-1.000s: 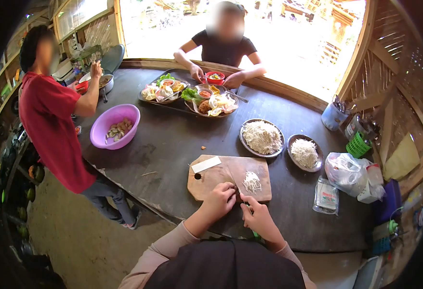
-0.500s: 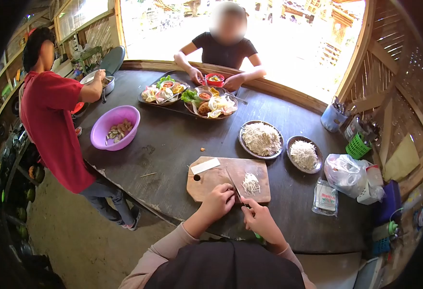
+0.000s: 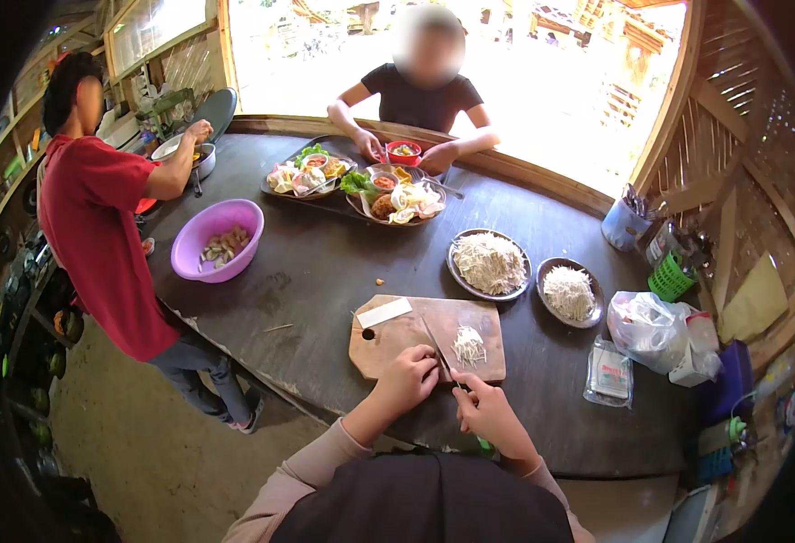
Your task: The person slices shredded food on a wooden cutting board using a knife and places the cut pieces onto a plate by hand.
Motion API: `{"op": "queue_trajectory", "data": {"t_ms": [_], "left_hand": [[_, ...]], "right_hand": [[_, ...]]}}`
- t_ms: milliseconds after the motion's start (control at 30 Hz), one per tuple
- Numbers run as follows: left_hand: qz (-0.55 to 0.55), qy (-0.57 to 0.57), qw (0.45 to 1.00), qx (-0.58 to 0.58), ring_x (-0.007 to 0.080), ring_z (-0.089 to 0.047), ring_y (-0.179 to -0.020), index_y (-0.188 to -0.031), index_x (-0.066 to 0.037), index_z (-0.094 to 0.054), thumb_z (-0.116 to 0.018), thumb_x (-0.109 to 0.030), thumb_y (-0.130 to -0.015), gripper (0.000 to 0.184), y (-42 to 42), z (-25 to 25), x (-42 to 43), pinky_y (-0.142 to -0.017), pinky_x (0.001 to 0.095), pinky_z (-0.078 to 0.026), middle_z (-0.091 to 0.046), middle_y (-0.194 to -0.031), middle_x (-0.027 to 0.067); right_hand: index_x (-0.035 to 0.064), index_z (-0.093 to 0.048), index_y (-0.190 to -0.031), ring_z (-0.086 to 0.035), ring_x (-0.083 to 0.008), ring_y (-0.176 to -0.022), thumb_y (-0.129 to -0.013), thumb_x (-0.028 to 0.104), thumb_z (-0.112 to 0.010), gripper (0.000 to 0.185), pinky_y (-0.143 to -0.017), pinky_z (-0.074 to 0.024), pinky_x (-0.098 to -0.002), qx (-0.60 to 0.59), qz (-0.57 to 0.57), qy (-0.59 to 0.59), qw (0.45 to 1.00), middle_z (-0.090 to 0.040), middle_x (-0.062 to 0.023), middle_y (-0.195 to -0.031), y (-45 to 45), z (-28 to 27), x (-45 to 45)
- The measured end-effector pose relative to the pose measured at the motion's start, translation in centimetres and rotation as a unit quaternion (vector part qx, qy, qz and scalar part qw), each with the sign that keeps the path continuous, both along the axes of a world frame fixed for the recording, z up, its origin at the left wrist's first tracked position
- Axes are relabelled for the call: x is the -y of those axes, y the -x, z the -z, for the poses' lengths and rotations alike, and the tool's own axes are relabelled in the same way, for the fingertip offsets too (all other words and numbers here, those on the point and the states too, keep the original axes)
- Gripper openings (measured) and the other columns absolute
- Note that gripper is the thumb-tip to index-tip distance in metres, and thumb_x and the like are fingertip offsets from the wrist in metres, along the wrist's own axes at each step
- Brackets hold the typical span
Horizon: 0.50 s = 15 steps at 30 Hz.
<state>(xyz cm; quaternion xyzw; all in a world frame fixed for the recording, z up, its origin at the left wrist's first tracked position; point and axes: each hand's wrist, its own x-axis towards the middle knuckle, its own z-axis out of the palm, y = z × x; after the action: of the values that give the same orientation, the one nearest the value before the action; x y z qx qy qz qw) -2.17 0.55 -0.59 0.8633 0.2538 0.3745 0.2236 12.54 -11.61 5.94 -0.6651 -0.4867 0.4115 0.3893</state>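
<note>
My right hand (image 3: 483,407) grips the handle of a kitchen knife (image 3: 435,339); the blade points away from me across a wooden cutting board (image 3: 388,357). Beside the blade, the curled fingers of my left hand (image 3: 411,376) rest on the board's near part; whatever they hold is hidden under them. Thin white shreds (image 3: 469,346) lie in a small pile right of the knife. A flat white rectangular slab (image 3: 385,312) sits at the board's far left, apart from both hands.
Two plates of white shreds (image 3: 488,262) (image 3: 569,292) stand beyond the board. A purple basin (image 3: 189,262) is at left, filled food platters (image 3: 397,219) at the back, plastic bags (image 3: 642,317) at right. One person in red (image 3: 99,235) stands left; another sits opposite (image 3: 425,100).
The hand of the person in red has risen a little from the pot. My hands and the knife stay in nearly the same place.
</note>
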Motion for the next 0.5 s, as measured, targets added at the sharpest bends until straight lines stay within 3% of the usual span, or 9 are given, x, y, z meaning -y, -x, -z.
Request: {"op": "queue_trajectory", "data": {"t_ms": [500], "left_hand": [[0.002,0.024,1.000,0.015,0.0340,-0.064,-0.098,-0.094,0.003,-0.070,-0.066,-0.010,-0.084,0.016,0.1,0.3,0.2,-0.087,0.0409,-0.052,-0.066,-0.106,0.0161]], "right_hand": [[0.0063,-0.058,-0.130,-0.056,-0.0093,-0.051,-0.099,0.014,-0.058,0.032,-0.048,-0.0462,-0.0258,-0.043,0.024,0.001,0.999,-0.060,-0.0051,-0.066,0.1,0.7,0.3]]}}
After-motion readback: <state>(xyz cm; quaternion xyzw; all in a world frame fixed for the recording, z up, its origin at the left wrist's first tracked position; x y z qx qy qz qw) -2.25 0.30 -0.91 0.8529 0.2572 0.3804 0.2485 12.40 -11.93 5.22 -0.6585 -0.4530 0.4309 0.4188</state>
